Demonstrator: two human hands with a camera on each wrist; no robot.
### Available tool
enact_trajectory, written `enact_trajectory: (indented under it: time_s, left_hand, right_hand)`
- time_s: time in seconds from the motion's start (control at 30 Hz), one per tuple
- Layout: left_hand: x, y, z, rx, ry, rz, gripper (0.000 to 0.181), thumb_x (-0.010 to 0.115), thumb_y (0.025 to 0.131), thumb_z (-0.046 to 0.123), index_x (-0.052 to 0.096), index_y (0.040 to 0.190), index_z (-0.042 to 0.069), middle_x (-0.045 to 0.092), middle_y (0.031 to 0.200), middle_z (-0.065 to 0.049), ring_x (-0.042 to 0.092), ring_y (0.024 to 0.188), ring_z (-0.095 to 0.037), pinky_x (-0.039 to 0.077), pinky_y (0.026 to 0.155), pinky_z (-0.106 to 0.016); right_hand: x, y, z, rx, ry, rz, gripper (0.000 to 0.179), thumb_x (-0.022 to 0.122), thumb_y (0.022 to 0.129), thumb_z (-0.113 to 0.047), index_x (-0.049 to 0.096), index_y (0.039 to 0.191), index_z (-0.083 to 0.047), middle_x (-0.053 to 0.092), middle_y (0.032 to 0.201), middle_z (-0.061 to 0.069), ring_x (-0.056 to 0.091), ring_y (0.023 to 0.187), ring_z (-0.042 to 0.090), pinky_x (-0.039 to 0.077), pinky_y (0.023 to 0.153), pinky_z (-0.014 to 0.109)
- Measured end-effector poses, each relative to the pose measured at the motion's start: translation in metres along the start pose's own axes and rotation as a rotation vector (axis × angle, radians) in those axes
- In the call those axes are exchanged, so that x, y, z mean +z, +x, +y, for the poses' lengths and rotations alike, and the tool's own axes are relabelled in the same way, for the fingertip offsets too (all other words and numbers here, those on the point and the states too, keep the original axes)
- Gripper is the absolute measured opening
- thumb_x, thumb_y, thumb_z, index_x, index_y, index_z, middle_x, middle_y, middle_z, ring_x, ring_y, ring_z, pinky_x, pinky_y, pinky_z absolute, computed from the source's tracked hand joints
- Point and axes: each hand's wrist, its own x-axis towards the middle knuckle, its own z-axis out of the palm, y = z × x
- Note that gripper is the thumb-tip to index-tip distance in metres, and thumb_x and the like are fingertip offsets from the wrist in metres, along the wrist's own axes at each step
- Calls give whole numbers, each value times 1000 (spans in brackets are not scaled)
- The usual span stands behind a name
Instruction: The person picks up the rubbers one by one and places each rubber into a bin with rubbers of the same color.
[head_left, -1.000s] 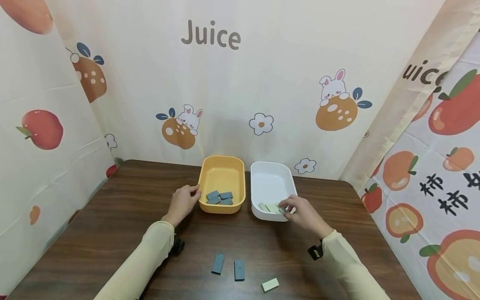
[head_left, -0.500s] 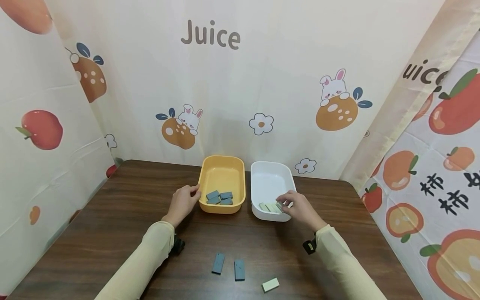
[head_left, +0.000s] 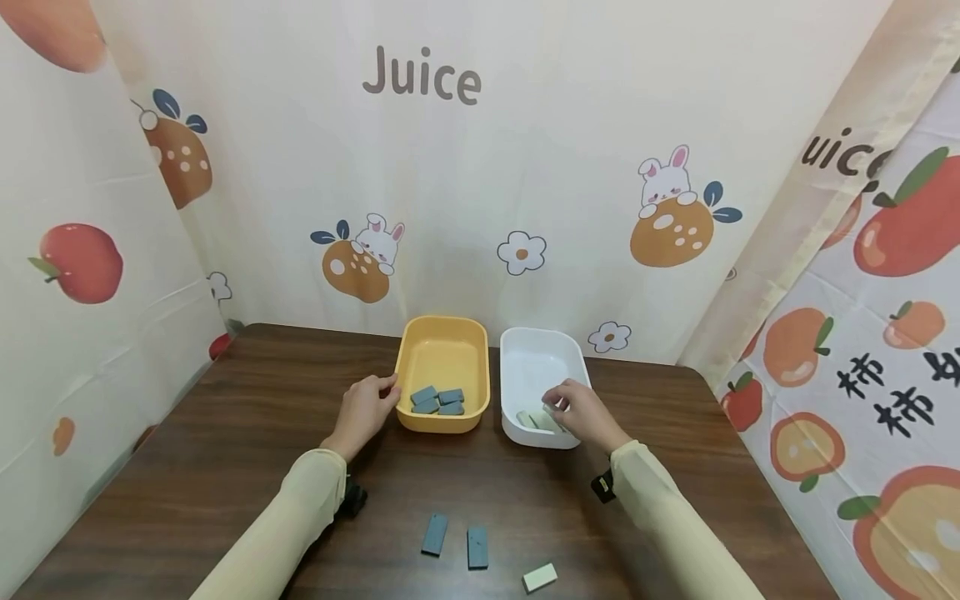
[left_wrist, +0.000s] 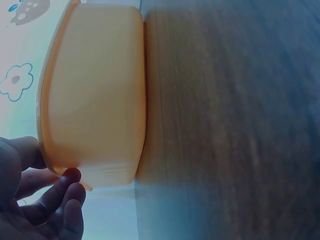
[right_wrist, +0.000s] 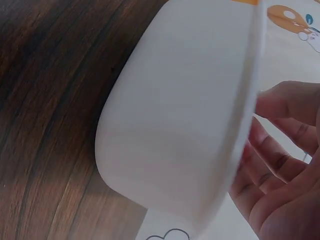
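My left hand [head_left: 363, 414] pinches the left rim of a yellow bin [head_left: 444, 424]. In the left wrist view, thumb and fingers of the left hand [left_wrist: 42, 202] meet at the rim of the bin [left_wrist: 95, 90]. Several flat blue-grey blocks [head_left: 451, 397] lie at its near end. My right hand [head_left: 588, 414] reaches over the right rim of a white bin [head_left: 536, 358], fingertips pinching a pale green block among others [head_left: 529, 419] at the near end. In the right wrist view, the bin wall [right_wrist: 170, 115] hides the fingertips of the right hand [right_wrist: 287, 160].
Two blue-grey blocks [head_left: 434, 534] and one pale green block [head_left: 540, 577] lie on the dark wooden table [head_left: 390, 483] near its front. Both bins stand side by side at the back, close to a printed curtain [head_left: 450, 192].
My right hand has shifted left and deeper into the white bin, carrying the pale green block towards the others. The left hand has stayed at the yellow bin's rim.
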Motion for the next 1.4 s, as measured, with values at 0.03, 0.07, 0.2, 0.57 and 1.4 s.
enact_trajectory:
  time_s: [0.03, 0.07, 0.2, 0.57, 1.4]
  left_hand:
    - [0, 0, 0, 6, 3, 6, 38, 62, 93, 20, 63, 128, 4, 68, 97, -17, 48, 67, -21, 42, 62, -30]
    - [-1, 0, 0, 12, 4, 11, 38, 62, 93, 20, 63, 128, 4, 68, 97, -17, 48, 67, -21, 42, 62, -30]
    - [-2, 0, 1, 32, 14, 20, 38, 62, 93, 21, 64, 127, 4, 68, 97, -17, 49, 67, -21, 42, 62, -31]
    - [-2, 1, 2, 13, 6, 6, 38, 62, 93, 20, 63, 128, 4, 67, 95, -16, 48, 66, -20, 41, 61, -29]
    - [1, 0, 0, 6, 16, 5, 38, 62, 93, 21, 63, 128, 6, 67, 95, -15, 47, 65, -19, 40, 61, -29]
  right_hand:
    - [1, 2, 0, -1, 1, -3, 19, 66, 81, 3, 74, 97, -2, 65, 93, 8, 59, 81, 18, 48, 68, 28]
    - [2, 4, 0, -4, 2, -7, 19, 65, 82, 3, 74, 97, -2, 65, 93, 8, 59, 81, 18, 47, 68, 28]
    - [7, 11, 2, -19, -7, -9, 20, 65, 80, 4, 74, 97, -1, 65, 91, 8, 59, 79, 17, 48, 68, 28]
    - [21, 27, 3, -11, -45, -5, 21, 63, 75, 5, 75, 92, 0, 65, 87, 9, 62, 79, 21, 51, 72, 33]
    - [49, 54, 1, 48, -94, -57, 20, 63, 76, 6, 75, 87, -6, 63, 87, 7, 60, 84, 23, 50, 84, 42]
